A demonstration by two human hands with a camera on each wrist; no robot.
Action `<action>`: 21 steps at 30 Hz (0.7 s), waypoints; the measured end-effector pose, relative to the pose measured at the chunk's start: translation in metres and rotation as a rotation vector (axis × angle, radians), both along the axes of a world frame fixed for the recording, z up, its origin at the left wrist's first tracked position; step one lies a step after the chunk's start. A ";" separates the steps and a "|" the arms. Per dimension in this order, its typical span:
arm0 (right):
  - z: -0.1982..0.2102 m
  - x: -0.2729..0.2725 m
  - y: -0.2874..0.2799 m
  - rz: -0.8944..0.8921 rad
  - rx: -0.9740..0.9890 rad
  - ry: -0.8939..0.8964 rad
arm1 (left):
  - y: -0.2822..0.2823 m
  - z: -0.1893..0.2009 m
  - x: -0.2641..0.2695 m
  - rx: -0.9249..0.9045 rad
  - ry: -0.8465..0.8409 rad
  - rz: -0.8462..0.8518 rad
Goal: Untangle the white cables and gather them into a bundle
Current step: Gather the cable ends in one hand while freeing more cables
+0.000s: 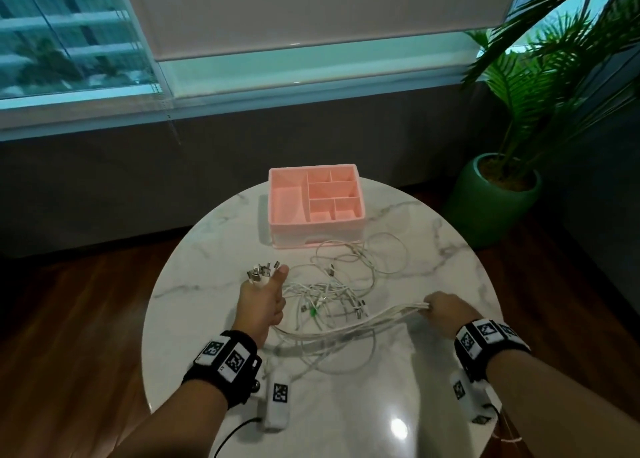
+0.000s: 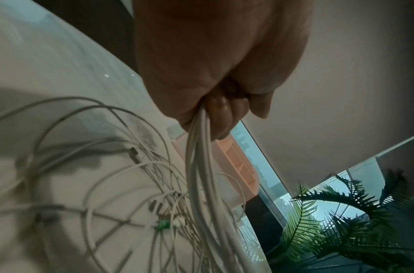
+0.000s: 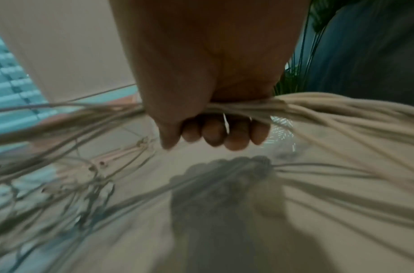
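Centrally, on the round marble counter (image 1: 214, 319), lies a tangle of white cables (image 1: 329, 298), just in front of a pink divided organizer (image 1: 316, 204). Left hand (image 1: 261, 301): grip clenched round a gathered group of cable ends, whose metal plugs (image 1: 261, 271) stick up above the fist beside the raised thumb. Right hand (image 1: 446, 314): grip clenched round the same strands farther along, so that a bundled span (image 1: 346, 331) sags between the two hands above the counter. Left wrist view: cords (image 2: 201, 157) leave the fist and run down into the loose loops, where a small green piece (image 2: 163, 225) sits. Right wrist view: curled fingers (image 3: 212, 133) wrap the strands. A potted palm (image 1: 498, 194) stands on the floor to the right.
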State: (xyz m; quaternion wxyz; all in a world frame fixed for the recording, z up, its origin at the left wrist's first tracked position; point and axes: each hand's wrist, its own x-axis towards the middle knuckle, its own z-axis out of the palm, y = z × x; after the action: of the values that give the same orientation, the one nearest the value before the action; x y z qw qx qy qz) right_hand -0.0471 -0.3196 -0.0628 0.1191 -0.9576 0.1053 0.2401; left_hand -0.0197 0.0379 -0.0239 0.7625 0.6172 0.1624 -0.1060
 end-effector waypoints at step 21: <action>-0.001 0.037 0.097 -0.005 0.129 0.025 | 0.001 0.010 0.033 0.203 -0.020 0.115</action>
State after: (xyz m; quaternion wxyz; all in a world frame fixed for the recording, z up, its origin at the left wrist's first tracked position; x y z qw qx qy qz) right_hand -0.0101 -0.2221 -0.0636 0.1799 -0.9447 0.0934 0.2578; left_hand 0.0134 0.0392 -0.0141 0.7024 0.6821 0.1997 -0.0388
